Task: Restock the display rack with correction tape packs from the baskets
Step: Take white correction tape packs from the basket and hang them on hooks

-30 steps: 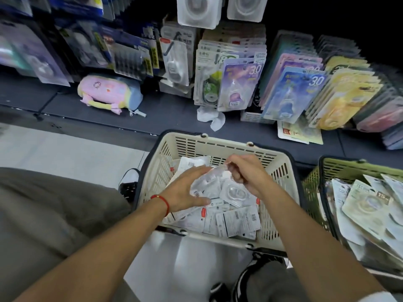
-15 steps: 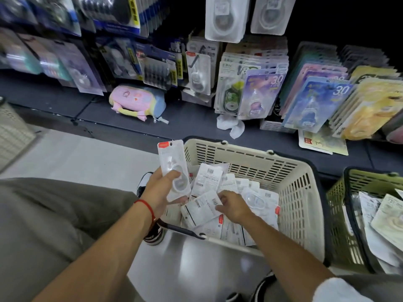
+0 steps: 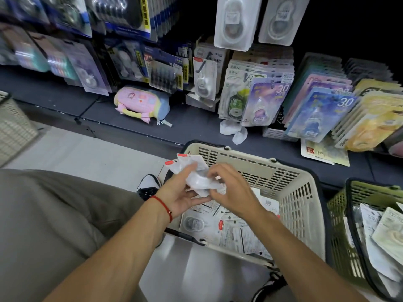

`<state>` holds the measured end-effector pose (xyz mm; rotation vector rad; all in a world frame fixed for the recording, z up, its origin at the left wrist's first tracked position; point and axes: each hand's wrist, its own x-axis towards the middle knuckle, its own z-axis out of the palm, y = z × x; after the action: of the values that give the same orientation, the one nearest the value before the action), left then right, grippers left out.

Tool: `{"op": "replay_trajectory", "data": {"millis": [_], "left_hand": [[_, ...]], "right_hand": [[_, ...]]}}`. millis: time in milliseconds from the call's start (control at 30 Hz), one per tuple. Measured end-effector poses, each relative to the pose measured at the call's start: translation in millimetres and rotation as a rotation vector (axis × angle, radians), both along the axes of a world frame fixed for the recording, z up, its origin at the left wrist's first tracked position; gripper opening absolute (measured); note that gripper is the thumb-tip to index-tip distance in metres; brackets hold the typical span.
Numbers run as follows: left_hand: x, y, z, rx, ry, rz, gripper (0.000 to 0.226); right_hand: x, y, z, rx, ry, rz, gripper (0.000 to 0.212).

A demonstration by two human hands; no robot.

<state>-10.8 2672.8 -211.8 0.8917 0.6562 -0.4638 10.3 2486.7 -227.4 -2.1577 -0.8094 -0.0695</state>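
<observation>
Since half a second ago, right hand (image 3: pixel 234 192) lifted from beige basket (image 3: pixel 301 192) to join left hand (image 3: pixel 181 192), both gripping correction tape packs (image 3: pixel 196 175) at frame centre, above the basket's near-left corner.

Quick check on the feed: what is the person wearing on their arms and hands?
Both forearms are bare, with no gloves and no sleeves in view. The left hand has a thin red string bracelet with a small bead at the wrist. The right hand shows no ring, watch or band.
</observation>
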Motion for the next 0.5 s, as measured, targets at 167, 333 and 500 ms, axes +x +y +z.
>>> {"op": "replay_trajectory", "data": {"millis": [167,333,500], "left_hand": [[-7.5,21.6,-3.6,0.182,-0.085,0.129,0.037],[-21.7,42.8,-1.0,0.313,-0.167,0.201,0.054],[-28.9,51.7,-3.1,0.26,-0.131,0.185,0.054]], "right_hand": [[15.9,-5.2,-30.2,-0.222,0.114,-0.114,0.04],[42.9,-4.9,-91.4,-0.932,-0.064,0.153,0.099],[43.1,10.7,-132.5,-1.168,-0.231,0.231,0.095]]}}
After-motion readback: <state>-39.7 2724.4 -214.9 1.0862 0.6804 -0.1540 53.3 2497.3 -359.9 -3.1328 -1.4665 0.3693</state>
